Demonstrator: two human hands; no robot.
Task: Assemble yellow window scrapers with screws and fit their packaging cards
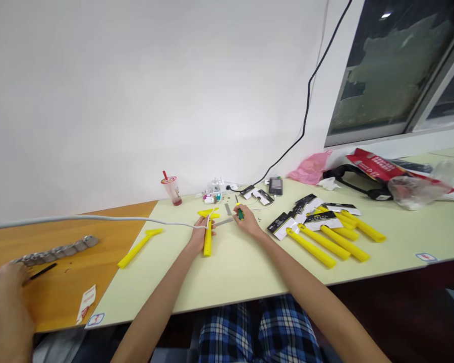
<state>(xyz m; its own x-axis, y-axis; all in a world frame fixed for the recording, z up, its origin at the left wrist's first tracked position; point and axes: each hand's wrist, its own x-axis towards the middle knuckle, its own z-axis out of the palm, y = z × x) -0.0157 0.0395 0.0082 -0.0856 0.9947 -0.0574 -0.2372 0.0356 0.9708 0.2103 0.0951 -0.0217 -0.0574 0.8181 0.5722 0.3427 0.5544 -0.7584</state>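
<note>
My left hand (199, 236) is closed around a yellow T-shaped scraper (208, 243), its wide head pointing away from me and its handle toward me. A white cable crosses in front of that hand. My right hand (248, 222) grips a screwdriver (241, 214) with a green and yellow handle, its shaft pointing toward the wall. Between the hands lie thin grey metal strips, one strip (227, 208) farther back and another strip (224, 222) nearer. A second yellow scraper (136, 251) rests on the table to the left.
Several yellow scrapers (327, 244) with black-and-white cards lie at right. A cup with a red straw (171, 189), a charger cluster (213, 189) and a small device (276, 185) stand along the wall. Another person's hand (5, 282) is at far left beside a grey metal strip (60, 252).
</note>
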